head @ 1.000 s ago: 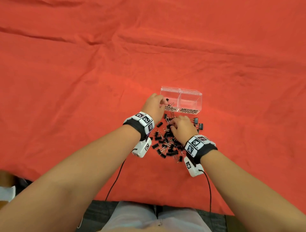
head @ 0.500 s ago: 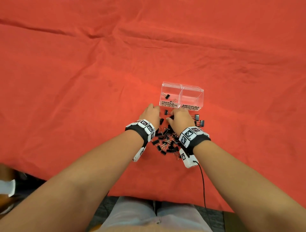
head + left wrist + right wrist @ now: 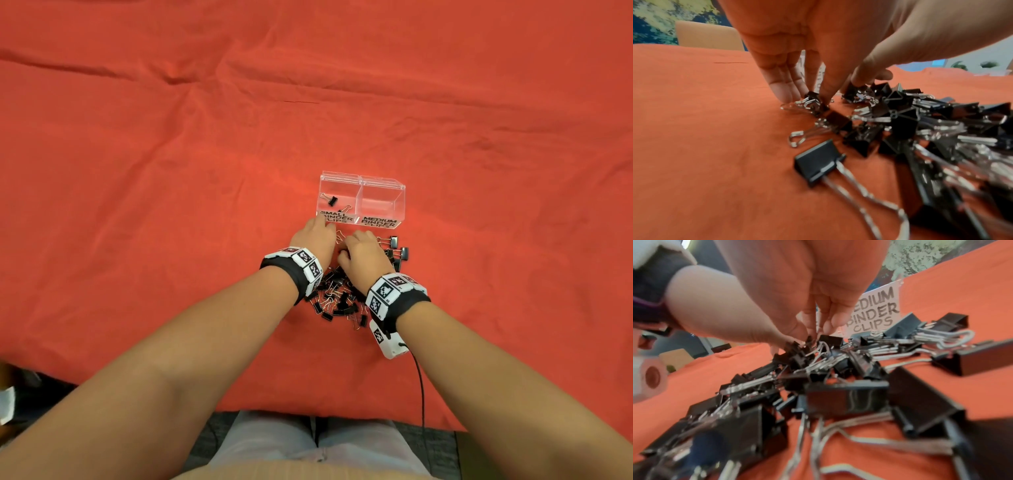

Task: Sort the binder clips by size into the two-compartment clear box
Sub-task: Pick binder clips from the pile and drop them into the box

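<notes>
The clear two-compartment box [image 3: 362, 183] stands on the red cloth, labelled for small clips on the left and medium on the right. Two small clips [image 3: 332, 200] lie in the left compartment; the right one holds nothing. Black binder clips [image 3: 340, 296] of both sizes lie heaped in front of it. My left hand [image 3: 317, 236] is at the pile's far left, its nearly straight fingertips [image 3: 785, 92] touching a small clip [image 3: 813, 102]. My right hand [image 3: 363, 253] is over the pile's far end, its thumb and fingertips [image 3: 830, 324] pinching a small clip [image 3: 807, 341].
A few medium clips [image 3: 399, 248] lie apart at the pile's right, near the box's medium label [image 3: 874, 311]. The red cloth [image 3: 171, 205] covers the whole table. Its near edge [image 3: 308, 409] runs above my lap. A cable [image 3: 422, 387] hangs from my right wrist camera.
My left hand has come back from the box's small compartment to the pile, and the compartment now holds two clips. My right hand has shifted forward over the pile.
</notes>
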